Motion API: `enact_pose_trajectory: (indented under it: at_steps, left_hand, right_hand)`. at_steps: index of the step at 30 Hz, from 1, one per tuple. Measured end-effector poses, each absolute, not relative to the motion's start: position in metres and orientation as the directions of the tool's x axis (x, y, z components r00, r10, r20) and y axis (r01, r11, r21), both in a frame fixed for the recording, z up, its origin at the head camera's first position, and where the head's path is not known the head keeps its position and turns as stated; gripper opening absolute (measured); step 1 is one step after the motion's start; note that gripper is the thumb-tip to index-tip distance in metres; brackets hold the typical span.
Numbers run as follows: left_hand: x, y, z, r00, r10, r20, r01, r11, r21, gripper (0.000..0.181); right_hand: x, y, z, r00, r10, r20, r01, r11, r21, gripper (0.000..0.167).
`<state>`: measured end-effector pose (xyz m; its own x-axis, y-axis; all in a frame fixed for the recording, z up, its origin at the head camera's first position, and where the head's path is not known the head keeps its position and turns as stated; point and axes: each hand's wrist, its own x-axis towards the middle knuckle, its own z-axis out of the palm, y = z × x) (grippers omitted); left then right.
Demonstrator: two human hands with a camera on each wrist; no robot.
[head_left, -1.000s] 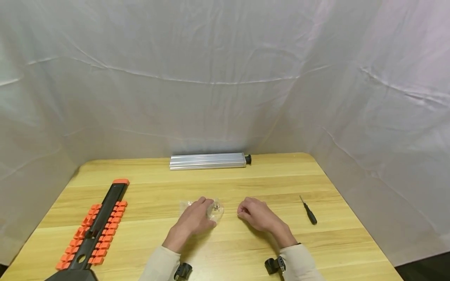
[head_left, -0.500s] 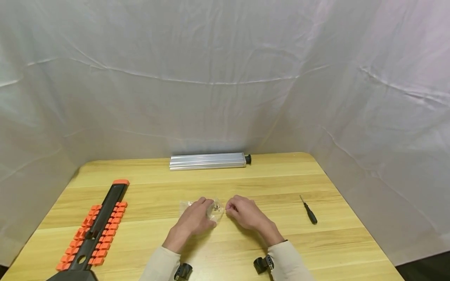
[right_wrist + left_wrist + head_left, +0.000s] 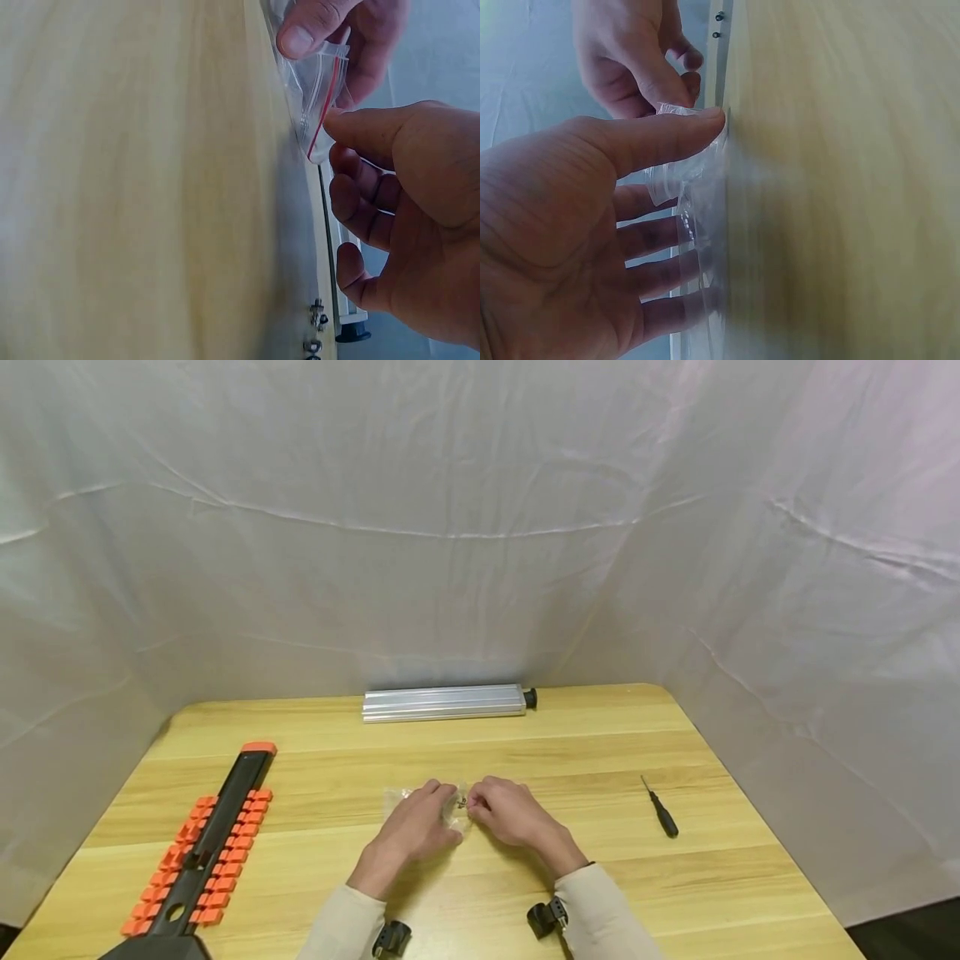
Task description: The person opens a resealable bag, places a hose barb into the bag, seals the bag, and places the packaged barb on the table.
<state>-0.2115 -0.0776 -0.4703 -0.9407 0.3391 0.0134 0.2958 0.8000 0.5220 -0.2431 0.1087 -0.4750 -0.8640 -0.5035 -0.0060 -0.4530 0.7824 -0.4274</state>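
A clear zip-lock bag (image 3: pixel 319 105) with a red stripe at its mouth lies on the table. My left hand (image 3: pixel 416 822) holds it, the thumb along the near side and the fingers behind the plastic in the left wrist view. Dark little screws (image 3: pixel 461 803) show at the bag in the head view. My right hand (image 3: pixel 510 814) pinches at the mouth, its thumb tip against the red stripe in the right wrist view; the index fingertip is hidden there. Small metal pieces (image 3: pixel 317 315) lie beyond that hand in the right wrist view, unseen in the head view.
A silver aluminium profile (image 3: pixel 442 703) with a black knob (image 3: pixel 530 698) lies along the back edge. At the right rests a black-handled screwdriver (image 3: pixel 663 817). On the left stretches a long black rack (image 3: pixel 240 785) with orange clips (image 3: pixel 213 897). Grey curtains surround the wooden table.
My right hand has moved left across the table to the mouth of the zip-lock bag. The left hand has kept its place on the bag.
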Motion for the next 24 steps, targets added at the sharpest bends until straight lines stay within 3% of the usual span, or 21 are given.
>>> enact_pose_trajectory:
  at_steps: [10,24]
  left_hand:
    - [-0.211,-0.077,-0.47,-0.942,0.335,0.004,0.288,0.802,0.524,0.065]
    - [-0.21,-0.073,-0.467,-0.953,0.301,-0.016,0.249,0.816,0.522,0.067]
  right_hand:
    - [-0.241,0.107,-0.472,-0.862,-0.507,-0.013,-0.453,0.781,-0.43,0.006]
    - [-0.238,0.149,-0.469,-0.905,-0.426,0.0,-0.381,0.81,-0.446,0.006]
